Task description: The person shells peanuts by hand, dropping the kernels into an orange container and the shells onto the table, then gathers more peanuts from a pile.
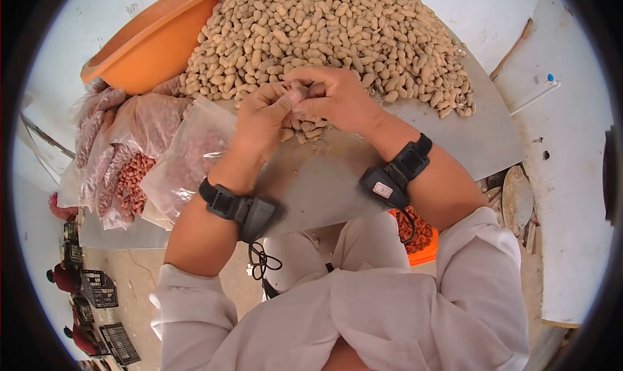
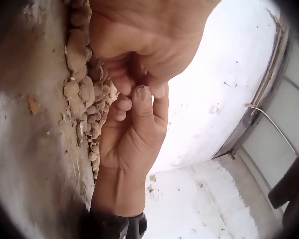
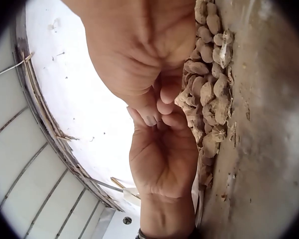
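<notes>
My left hand (image 1: 259,115) and right hand (image 1: 344,100) meet fingertip to fingertip at the near edge of a big heap of unshelled peanuts (image 1: 318,27). Between them they pinch a peanut (image 1: 299,85), mostly hidden by the thumbs and curled fingers. Just below the hands, a few loose peanuts (image 1: 310,133) lie on the grey metal tabletop (image 1: 318,183). Both wrist views show the thumb tips pressed close together, with the left hand (image 2: 149,35) and right hand (image 3: 134,50) each bent inward beside the heap.
To the left, clear plastic bags (image 1: 152,121) of red shelled kernels (image 1: 133,183) lie on the table. An orange basin (image 1: 156,40) leans behind them. Below the table edge is an orange container (image 1: 425,254) of reddish kernels. Black crates (image 1: 98,288) stand on the floor.
</notes>
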Action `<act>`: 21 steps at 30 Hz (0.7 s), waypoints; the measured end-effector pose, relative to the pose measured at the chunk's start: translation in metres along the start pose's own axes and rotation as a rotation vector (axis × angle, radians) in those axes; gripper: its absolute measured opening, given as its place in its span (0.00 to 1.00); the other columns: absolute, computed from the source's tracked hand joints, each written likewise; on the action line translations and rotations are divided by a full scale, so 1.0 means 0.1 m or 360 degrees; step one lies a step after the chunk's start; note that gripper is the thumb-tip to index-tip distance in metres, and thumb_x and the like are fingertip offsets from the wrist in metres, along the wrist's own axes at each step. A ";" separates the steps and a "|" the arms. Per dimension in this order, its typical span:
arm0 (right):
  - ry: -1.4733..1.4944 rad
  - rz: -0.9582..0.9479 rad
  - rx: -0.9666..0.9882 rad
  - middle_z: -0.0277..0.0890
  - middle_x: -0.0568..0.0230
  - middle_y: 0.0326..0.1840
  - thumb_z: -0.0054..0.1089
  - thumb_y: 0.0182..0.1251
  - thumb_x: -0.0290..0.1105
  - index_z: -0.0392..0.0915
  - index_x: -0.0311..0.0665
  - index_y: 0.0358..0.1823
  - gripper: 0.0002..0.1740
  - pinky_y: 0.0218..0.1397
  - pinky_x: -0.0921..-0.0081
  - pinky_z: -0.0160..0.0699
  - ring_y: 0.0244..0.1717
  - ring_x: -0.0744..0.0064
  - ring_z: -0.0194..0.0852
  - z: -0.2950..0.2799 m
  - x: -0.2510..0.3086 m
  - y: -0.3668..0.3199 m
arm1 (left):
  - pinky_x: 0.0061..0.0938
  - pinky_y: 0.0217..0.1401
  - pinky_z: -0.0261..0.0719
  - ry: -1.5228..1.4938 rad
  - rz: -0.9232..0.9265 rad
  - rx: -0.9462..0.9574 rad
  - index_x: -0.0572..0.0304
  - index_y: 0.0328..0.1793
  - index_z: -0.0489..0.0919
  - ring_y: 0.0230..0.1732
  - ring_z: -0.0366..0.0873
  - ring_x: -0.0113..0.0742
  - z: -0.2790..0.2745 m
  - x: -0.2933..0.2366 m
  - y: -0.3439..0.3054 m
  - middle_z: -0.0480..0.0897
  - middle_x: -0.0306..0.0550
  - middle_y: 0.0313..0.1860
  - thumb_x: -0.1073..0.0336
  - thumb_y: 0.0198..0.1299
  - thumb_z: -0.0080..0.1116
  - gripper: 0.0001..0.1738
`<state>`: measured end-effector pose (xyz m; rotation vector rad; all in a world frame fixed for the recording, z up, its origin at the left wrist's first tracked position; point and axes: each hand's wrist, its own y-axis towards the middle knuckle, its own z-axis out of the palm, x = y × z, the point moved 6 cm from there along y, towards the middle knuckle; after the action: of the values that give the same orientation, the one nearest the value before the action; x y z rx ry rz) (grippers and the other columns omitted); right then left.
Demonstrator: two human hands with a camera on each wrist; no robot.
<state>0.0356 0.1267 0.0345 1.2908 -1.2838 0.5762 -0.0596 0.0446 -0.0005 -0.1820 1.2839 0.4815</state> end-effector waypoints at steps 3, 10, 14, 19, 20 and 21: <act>0.0120 -0.0125 -0.0110 0.78 0.62 0.42 0.58 0.57 0.21 0.72 0.32 0.54 0.21 0.35 0.83 0.76 0.33 0.82 0.74 -0.02 -0.06 0.04 | 0.15 0.35 0.76 -0.0248 0.0046 -0.0088 0.64 0.45 0.78 0.36 0.77 0.25 0.03 0.00 0.01 0.80 0.42 0.38 0.67 0.64 0.53 0.08; -0.0144 -0.0205 -0.0335 0.79 0.63 0.41 0.57 0.54 0.23 0.74 0.38 0.55 0.23 0.34 0.81 0.75 0.31 0.79 0.74 -0.12 -0.04 0.04 | 0.21 0.44 0.79 -0.0635 -0.0068 0.0002 0.63 0.54 0.73 0.42 0.77 0.28 0.04 0.04 0.03 0.77 0.43 0.46 0.67 0.67 0.47 0.13; -0.0330 -0.0265 -0.0401 0.79 0.60 0.40 0.58 0.53 0.24 0.74 0.40 0.55 0.24 0.35 0.79 0.76 0.29 0.77 0.73 -0.11 -0.06 0.06 | 0.24 0.48 0.79 -0.0756 -0.0098 -0.0002 0.62 0.56 0.72 0.43 0.76 0.31 0.07 0.04 0.00 0.76 0.44 0.47 0.65 0.69 0.43 0.14; -0.0577 -0.0389 -0.0421 0.78 0.57 0.40 0.57 0.53 0.23 0.75 0.41 0.55 0.24 0.37 0.76 0.76 0.31 0.70 0.75 -0.05 0.00 0.06 | 0.26 0.48 0.79 -0.0923 -0.0174 -0.0167 0.64 0.53 0.72 0.44 0.76 0.32 0.01 0.09 0.01 0.77 0.45 0.45 0.67 0.69 0.39 0.13; -0.0624 -0.0424 -0.0419 0.78 0.56 0.40 0.56 0.54 0.23 0.75 0.41 0.55 0.24 0.39 0.75 0.76 0.32 0.68 0.75 -0.03 0.03 0.06 | 0.27 0.48 0.79 -0.0942 -0.0180 -0.0179 0.65 0.52 0.72 0.44 0.76 0.33 -0.03 0.12 0.04 0.77 0.45 0.44 0.68 0.69 0.39 0.13; -0.0710 -0.0498 -0.0400 0.78 0.57 0.42 0.56 0.54 0.22 0.74 0.41 0.55 0.24 0.39 0.77 0.76 0.34 0.69 0.76 0.00 0.07 0.05 | 0.27 0.47 0.79 -0.0960 -0.0186 -0.0192 0.66 0.50 0.72 0.44 0.76 0.33 -0.03 0.12 0.04 0.77 0.46 0.44 0.69 0.68 0.38 0.12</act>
<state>0.0331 0.1262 0.0432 1.4141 -1.4196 -0.1021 -0.0617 0.0499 -0.0119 -0.1929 0.6518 0.4671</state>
